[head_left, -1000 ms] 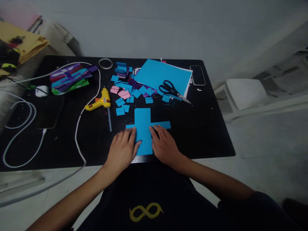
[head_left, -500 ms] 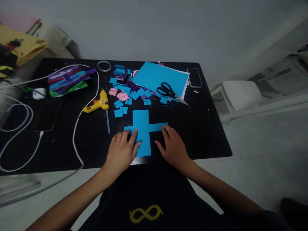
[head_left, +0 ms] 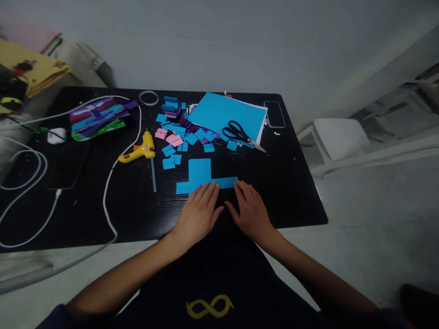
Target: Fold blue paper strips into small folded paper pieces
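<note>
Dark flat device, one: lying at the left of the black bench, a white plug meeting its near edge. White rounded case, one: sitting just beyond the device. Bundle of coloured strips, one: showing purple, red, blue and green. Thick white cable, one: curving around the bundle and running off the near edge. Yellow glue gun, one: lying on its side, nozzle pointing away from the person (a small orange light is glowing on its body). Thin grey stick, one: lying just nearer than the gun. Pale ring, one: resting towards the far edge. Small blue pieces, many, and pink pieces, few: lying scattered right of the gun.

Blue paper strip, one: lying crosswise before the person. Wider blue paper, one: extending beyond the strip. Left hand: lying palm down, fingers extended, thumb standing apart, fingertips resting on the blue paper, gripping nothing. Large blue sheet, one: lying over white paper. Black-handled scissors, one pair: resting on its near edge. Right hand: staying unclenched, fingertips touching the strip's right end, gripping nothing. Phone, one: lying far right. White chair, one: standing beyond the bench.
</note>
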{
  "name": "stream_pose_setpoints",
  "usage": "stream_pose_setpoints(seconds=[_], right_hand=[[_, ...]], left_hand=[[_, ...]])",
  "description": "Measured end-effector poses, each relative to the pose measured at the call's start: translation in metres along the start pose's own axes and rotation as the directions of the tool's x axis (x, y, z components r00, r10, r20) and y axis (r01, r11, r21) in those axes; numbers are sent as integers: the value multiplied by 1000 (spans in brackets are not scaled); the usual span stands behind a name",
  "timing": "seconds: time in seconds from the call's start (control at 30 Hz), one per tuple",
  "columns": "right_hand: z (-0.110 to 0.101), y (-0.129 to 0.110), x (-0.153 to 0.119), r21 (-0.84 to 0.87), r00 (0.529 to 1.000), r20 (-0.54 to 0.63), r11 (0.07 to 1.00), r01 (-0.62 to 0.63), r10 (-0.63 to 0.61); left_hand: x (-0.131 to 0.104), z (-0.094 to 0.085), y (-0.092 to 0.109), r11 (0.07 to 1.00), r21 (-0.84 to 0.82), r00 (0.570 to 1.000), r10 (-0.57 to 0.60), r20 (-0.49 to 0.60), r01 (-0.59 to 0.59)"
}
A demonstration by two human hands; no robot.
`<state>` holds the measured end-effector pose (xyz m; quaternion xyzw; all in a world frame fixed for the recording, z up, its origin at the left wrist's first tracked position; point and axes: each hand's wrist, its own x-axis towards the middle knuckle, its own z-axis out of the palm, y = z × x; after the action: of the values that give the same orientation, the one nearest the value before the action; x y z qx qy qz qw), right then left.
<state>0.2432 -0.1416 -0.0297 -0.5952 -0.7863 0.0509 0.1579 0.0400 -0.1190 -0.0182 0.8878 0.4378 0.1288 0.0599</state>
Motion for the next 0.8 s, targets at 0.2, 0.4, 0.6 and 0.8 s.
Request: stream_pose_setpoints(seconds=[0.2,0.4,0.6,0.8], right_hand=[[-4,-5,9,26,999,-41,999,18,-17],[-3,-13,20,146,976,22,967,210,-215],[-1,-15,19,113,987,28,981,155,-159],[-1,-20,21,100,989,32,985,142,-146]], left_hand=[[-3,9,3,1000,-20,999,1,33,0],[-4,8,0,999,-50,1000,-1,27,3],[-4,6,-2,998,-59,1000,-2,25,3],[-5,9,-4,997,-78,1000,-2,1,2]])
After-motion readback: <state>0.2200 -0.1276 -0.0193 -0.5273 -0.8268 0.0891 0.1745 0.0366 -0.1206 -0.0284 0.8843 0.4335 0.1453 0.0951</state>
